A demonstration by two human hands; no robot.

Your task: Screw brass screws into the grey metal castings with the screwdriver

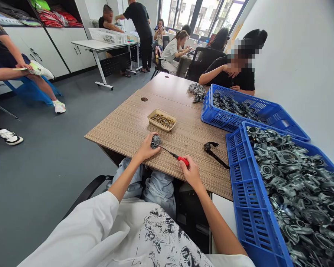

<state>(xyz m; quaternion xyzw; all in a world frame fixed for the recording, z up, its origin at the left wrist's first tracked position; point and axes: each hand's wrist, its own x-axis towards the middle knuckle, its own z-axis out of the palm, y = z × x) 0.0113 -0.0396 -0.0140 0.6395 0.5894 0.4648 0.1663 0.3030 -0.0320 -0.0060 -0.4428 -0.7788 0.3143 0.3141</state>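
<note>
My left hand (pixel 147 149) is closed around a small grey metal casting (pixel 156 141), which looks like a carburetor part, at the table's near edge. In my right hand (pixel 192 171) is a screwdriver (pixel 183 160) with a red and black handle. Its long thin shaft points left, and the tip reaches the casting; the exact contact point is too small to make out. Just beyond the casting stands a beige tray (pixel 172 128) holding many small brass-coloured screws. A loose screw (pixel 186 144) lies on the tabletop to the right.
A black wristwatch (pixel 211 150) lies near a blue crate (pixel 241 185) heaped with metal castings. Behind it stands another blue crate (pixel 208 111) with similar parts. More castings (pixel 197 91) rest on the wooden table (pixel 122 122). A person (pixel 228 76) sits across the far end.
</note>
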